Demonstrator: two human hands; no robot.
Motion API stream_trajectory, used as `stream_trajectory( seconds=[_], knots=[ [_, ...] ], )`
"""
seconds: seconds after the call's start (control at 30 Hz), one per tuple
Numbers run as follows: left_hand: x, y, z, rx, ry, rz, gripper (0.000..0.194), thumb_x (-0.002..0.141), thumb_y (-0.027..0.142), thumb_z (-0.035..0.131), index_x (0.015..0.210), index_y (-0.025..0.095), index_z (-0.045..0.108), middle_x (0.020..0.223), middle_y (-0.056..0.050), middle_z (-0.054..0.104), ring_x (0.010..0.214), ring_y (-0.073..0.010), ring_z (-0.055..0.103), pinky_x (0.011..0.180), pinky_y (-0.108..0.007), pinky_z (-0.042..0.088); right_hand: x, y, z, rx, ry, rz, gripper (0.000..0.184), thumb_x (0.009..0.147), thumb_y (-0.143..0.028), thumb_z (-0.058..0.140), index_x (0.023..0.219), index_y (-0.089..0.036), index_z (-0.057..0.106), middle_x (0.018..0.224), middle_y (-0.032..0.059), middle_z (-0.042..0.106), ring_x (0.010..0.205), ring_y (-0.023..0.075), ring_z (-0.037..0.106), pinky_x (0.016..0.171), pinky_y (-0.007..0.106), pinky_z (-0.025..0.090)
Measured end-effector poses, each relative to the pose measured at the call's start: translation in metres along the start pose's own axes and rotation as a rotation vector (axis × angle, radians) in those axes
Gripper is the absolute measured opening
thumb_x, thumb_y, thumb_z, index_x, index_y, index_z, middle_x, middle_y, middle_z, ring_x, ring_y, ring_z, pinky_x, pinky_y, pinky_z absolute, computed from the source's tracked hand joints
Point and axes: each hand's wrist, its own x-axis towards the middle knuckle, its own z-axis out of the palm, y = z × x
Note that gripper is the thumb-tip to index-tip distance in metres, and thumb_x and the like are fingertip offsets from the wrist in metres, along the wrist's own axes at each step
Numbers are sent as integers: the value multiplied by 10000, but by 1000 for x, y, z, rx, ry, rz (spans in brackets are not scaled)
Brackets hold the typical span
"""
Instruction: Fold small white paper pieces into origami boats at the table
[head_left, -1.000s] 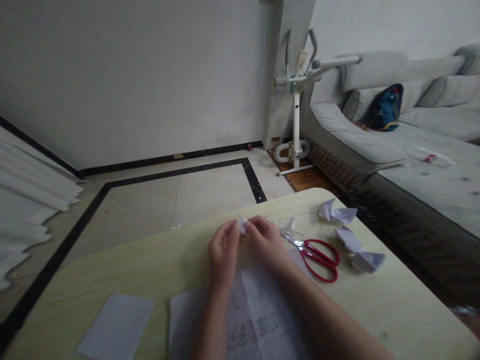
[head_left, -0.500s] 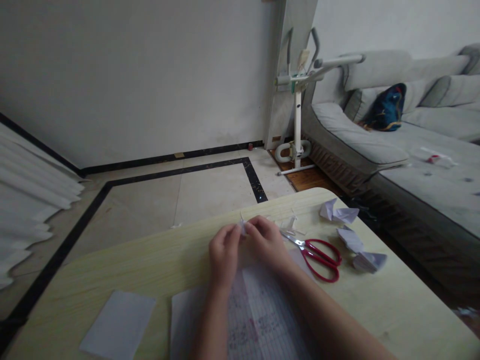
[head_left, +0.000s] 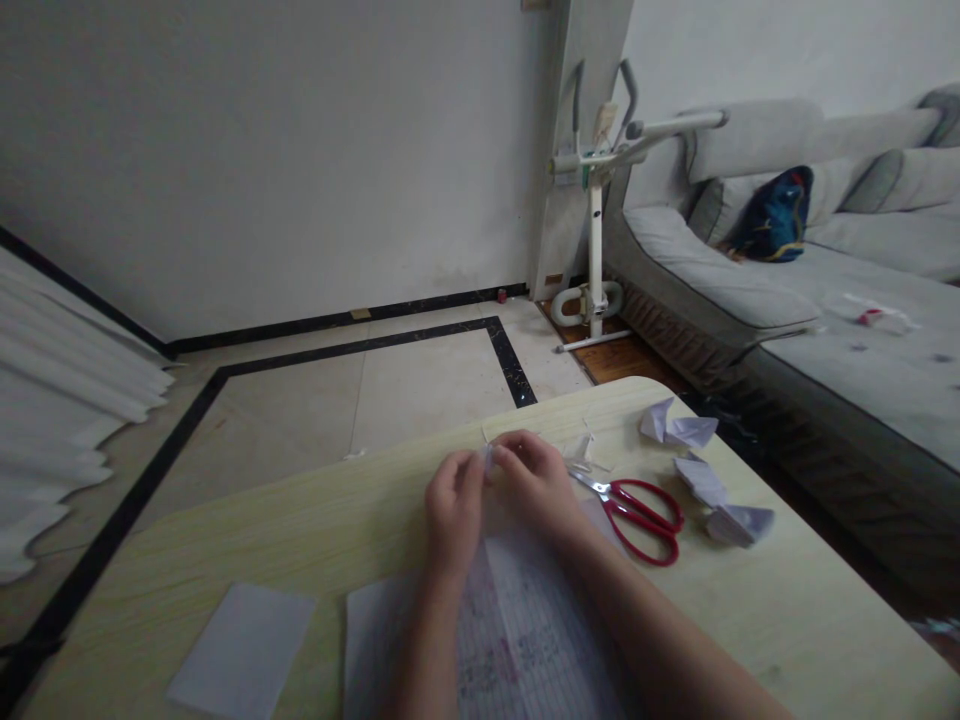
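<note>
Between the fingertips of both my hands is a small folded piece of white paper [head_left: 488, 458], mostly covered by the fingers. My left hand [head_left: 455, 502] is closed on its left side, and my right hand [head_left: 534, 484] pinches it from the right. Under my forearms lies a lined sheet of paper [head_left: 517, 625] with writing on it. Just right of my right hand, red-handled scissors [head_left: 637, 515] rest on the table, their blades partly hidden. Thin white paper scraps [head_left: 583, 452] lie by the blade tips.
Several folded paper pieces [head_left: 739, 524] sit along the right side of the wooden table [head_left: 360, 530]. A blank white sheet [head_left: 244, 648] lies at the front left. Beyond the table stand a white exercise machine [head_left: 595, 230] and a grey sofa [head_left: 862, 370].
Both hands stay together on the small folded paper, with only slight finger shifts. The view has moved slightly; scissors and papers lie as before.
</note>
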Motion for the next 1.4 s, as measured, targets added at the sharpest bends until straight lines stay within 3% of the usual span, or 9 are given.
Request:
stream_trajectory(
  seconds=[0.27,0.43,0.5,0.63,0.77,0.87,1.07,1.27,1.4],
  knots=[
    [-1,0,1,61,4,35,229,850,374,532,823,173,638,759,-32,664,718,-174,612,663,-249,452,1,3,-1,-17,-31,10,144,818,-253,566,725,-160,625,677,13,606,652,144,544,599,247,421],
    [-1,-2,3,-78,143,-18,265,858,399,511,733,178,587,626,12,583,582,-129,549,577,-219,430,6,2,-6,51,79,-29,120,801,-276,617,761,-179,675,755,27,626,732,164,571,685,279,444],
    [-1,-3,4,-104,133,-58,362,876,432,464,636,177,554,553,14,540,524,-125,512,532,-220,415,7,1,-6,56,108,-58,105,795,-278,636,812,-199,704,791,31,618,761,168,578,697,286,450],
    [-1,2,3,-98,104,-67,347,853,441,487,693,168,629,674,-45,649,650,-176,598,599,-259,463,2,-1,0,10,8,-139,81,779,-215,654,814,-220,726,789,26,609,768,160,585,686,276,451],
    [1,8,0,-80,110,-26,265,840,358,497,722,165,634,715,-35,665,710,-181,610,648,-257,472,-2,-5,2,-10,-82,-158,140,778,-177,624,858,-224,728,875,35,632,831,162,594,733,281,458],
    [1,9,-3,-76,113,-21,234,824,317,496,690,169,617,675,-19,642,677,-173,592,620,-247,464,-3,-5,-1,47,-104,-121,154,769,-171,602,863,-211,716,894,36,642,862,171,597,774,295,463],
    [-1,6,-1,-19,76,14,232,841,288,466,657,180,559,620,7,564,616,-148,532,562,-215,415,-1,0,1,175,-15,48,207,786,-255,597,977,-193,648,879,37,663,798,168,616,723,285,489],
    [-3,0,2,6,24,76,245,871,303,442,698,183,567,653,6,564,645,-150,533,588,-215,414,0,2,5,215,-12,155,196,768,-326,639,897,-177,638,733,14,637,635,146,594,581,251,480],
    [-4,2,2,2,12,77,244,869,311,455,718,179,594,674,0,597,666,-154,554,601,-216,422,2,2,3,198,-48,170,168,779,-325,615,765,-160,642,670,9,619,619,138,576,575,240,460]
  ],
)
